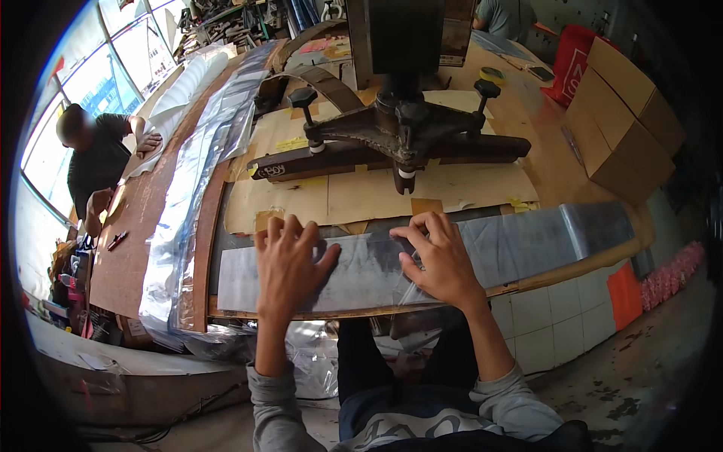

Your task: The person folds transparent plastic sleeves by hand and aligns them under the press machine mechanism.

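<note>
A long strip of clear plastic film [354,275] lies along the near edge of the table, in front of me. My left hand [288,267] is over its left part, fingers bent and apart, with the tips near the strip's far edge. Farther right, my right hand [443,260] hovers at or on the film with its fingers curled and thumb and forefinger apart. Beneath its thumb, creases or a loose fold of clear plastic catch the light. Whether either hand presses on the film cannot be made out.
A heavy dark metal press stand [407,139] with knobbed legs stands on taped cardboard [294,200] just beyond the film. More plastic film [196,181] covers the left board. A cardboard box [617,124] is at right. A person [102,154] works at far left.
</note>
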Motion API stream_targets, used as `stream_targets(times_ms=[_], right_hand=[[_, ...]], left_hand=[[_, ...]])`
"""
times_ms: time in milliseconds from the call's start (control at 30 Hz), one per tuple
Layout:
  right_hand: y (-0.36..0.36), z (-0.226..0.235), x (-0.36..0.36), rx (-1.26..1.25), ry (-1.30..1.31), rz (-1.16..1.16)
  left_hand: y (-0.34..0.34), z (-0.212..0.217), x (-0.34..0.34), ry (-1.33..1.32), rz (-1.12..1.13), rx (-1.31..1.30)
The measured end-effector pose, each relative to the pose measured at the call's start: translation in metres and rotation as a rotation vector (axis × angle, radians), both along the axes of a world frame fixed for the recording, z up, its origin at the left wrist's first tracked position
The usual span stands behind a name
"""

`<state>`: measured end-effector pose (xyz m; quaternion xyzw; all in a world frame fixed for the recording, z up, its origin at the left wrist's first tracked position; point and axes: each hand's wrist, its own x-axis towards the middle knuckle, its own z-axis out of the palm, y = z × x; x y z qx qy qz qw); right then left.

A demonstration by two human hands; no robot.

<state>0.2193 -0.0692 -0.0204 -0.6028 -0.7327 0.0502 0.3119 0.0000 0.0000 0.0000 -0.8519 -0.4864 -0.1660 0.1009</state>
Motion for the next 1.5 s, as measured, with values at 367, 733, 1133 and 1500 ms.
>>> stream_targets(times_ms=[367,733,1133,1500], right_hand=[[-0.002,0.001,-0.003,0.078,0.026,0.011],[-0.061,0.032,0.022,0.303,0.288,0.514],[-0.079,0.006,0.068,0.626,1.033,0.460],[-0.018,0.035,0.031,-0.316,0.546,-0.446]], left_hand=[[-0.010,0.007,-0.101,-0.047,0.152,0.064],[-0.152,0.036,0.064,-0.726,-0.961,-0.414],[-0.110,-0.012,0.092,-0.577,-0.693,-0.270],[-0.090,-0.021,0.081,-1.310,-0.575,-1.239]])
